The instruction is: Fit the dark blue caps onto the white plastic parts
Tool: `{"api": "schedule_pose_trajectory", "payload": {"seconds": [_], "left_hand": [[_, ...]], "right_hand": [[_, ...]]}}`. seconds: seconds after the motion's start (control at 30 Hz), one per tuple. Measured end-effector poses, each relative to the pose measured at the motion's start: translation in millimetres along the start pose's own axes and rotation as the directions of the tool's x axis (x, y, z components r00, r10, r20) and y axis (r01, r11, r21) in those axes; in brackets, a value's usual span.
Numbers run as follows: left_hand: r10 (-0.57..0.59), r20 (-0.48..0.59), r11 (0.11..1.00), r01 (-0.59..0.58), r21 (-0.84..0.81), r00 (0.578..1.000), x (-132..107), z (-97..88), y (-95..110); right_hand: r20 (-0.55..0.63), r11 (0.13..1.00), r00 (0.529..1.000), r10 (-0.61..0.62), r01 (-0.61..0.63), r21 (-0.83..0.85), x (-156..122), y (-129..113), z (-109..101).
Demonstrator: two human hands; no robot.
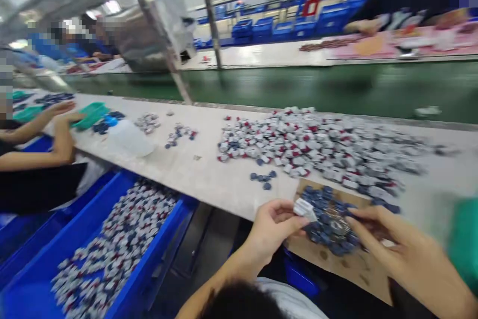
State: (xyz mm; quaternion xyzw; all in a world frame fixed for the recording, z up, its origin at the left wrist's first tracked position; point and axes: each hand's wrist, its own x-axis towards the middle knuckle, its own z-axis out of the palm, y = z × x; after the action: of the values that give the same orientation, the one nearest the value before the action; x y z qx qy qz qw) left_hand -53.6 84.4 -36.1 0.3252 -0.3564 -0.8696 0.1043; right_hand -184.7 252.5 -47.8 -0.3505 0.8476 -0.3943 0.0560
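Note:
My left hand [274,227] pinches a small white plastic block [305,209] between thumb and fingers, over the left edge of a heap of dark blue round parts [324,219]. The heap lies on a brown cardboard sheet [336,264], with some shiny metal pieces [338,224] among the blue ones. My right hand [396,247] is at the right side of this heap, thumb and fingers drawn together at its edge. Whatever sits in those fingertips blends with the blue parts behind. Beyond the cardboard spreads a large pile of white, red and blue pieces [298,142].
A blue bin [164,234] full of similar pieces stands below the table at left. On the white table [209,174] lie a translucent jug [129,137] and small loose parts. A co-worker's arms [56,145] reach toward a green basket [91,115]. A green conveyor strip [284,87] runs behind.

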Motion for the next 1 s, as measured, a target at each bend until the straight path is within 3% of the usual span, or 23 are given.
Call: {"api": "schedule_pose_trajectory", "payload": {"seconds": [0.1,0.2,0.3,0.5,0.8,1.0], "left_hand": [[0.026,0.07,1.0,-0.025,-0.012,0.997,-4,12.5,3],[0.047,0.128,0.999,-0.046,-0.009,0.991,-5,20.6,2],[0.055,0.163,0.998,-0.054,-0.009,0.985,-5,24.6,0],[0.062,0.177,0.998,-0.063,0.002,0.982,-6,28.2,-1],[0.151,0.182,0.97,-0.181,0.16,0.972,-4,18.8,0],[0.18,0.209,0.921,-0.239,0.307,0.961,-6,8.6,-4]], "right_hand": [[-0.155,0.976,0.987,0.028,0.007,0.216,-4,-31,-6],[-0.213,0.94,0.976,0.054,0.022,0.339,-8,-52,-1],[-0.253,0.938,0.967,0.025,0.065,0.34,-13,-56,1],[-0.296,0.955,0.941,-0.167,0.229,0.188,-14,-51,-1],[0.008,0.941,0.941,-0.337,0.337,0.036,-6,-55,-15],[0.224,0.96,0.958,-0.18,0.121,0.253,-5,-46,-14]]}}
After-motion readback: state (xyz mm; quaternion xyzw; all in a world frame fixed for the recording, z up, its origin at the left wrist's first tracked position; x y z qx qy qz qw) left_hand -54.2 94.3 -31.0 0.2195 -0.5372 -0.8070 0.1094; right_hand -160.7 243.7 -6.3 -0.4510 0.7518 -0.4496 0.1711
